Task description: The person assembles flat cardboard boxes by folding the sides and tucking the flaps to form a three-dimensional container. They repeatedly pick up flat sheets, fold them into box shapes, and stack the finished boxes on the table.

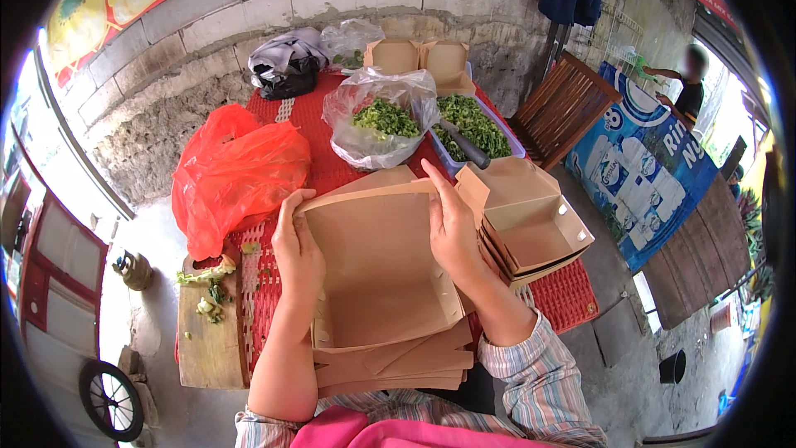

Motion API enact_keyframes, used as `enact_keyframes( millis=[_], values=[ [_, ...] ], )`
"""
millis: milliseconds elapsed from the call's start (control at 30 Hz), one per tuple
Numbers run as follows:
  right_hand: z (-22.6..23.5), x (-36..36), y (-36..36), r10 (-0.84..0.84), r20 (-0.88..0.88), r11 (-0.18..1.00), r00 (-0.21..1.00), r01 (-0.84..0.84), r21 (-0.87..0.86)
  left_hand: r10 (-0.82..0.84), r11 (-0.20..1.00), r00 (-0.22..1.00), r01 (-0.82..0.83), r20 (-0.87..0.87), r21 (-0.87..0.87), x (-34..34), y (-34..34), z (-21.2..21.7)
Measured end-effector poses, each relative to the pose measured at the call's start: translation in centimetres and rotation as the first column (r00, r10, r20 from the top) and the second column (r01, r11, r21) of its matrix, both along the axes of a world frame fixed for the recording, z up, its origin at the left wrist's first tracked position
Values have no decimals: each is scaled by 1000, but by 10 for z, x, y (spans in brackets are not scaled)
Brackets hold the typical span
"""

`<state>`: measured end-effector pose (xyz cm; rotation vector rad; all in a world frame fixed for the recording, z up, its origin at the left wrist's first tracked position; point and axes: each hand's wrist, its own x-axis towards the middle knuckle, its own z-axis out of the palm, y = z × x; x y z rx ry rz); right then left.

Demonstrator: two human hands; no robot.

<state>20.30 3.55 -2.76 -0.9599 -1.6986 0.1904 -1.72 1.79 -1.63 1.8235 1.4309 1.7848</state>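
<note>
left hand [297, 250] gripping cardboard box [377, 278] at 9 | right hand [452, 228] gripping at 3 | folded boxes [535, 232] at 3

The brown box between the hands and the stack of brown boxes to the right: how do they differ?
The brown box in hand is gripped by the left hand and right hand; the stacked boxes sit untouched on the red table. The held one is single, lying on flat blanks; the others are nested together. Both are open brown cardboard.

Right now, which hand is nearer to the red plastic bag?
Left. The left hand grips the brown box's left edge, just beside the red plastic bag; the right hand holds the box's far side.
</note>
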Motion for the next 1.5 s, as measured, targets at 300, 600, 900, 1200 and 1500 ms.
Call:
enact_keyframes(
  millis=[300, 600, 900, 1200, 1500],
  values=[
    [-15, -4, 4, -136, 44, 987, 990, 139, -85, 81, 994, 994, -86, -73, -74, 10, 4, -14],
    [-23, 2, 10, 47, 53, 958, 997, -30, -286, 162, 953, 963, -209, -213, -221, -1, 9, -20],
    [-22, 8, 11, 183, 14, 912, 983, -165, -375, 80, 980, 832, -166, -550, -108, -20, 2, 9],
    [8, -16, -25, 174, 96, 891, 980, -115, -438, -261, 951, 649, 47, -715, -304, 31, 7, 26],
    [-1, -20, -24, 216, 14, 941, 976, -204, -270, -239, 961, 698, 68, -675, -270, 35, 4, 40]
  ],
)
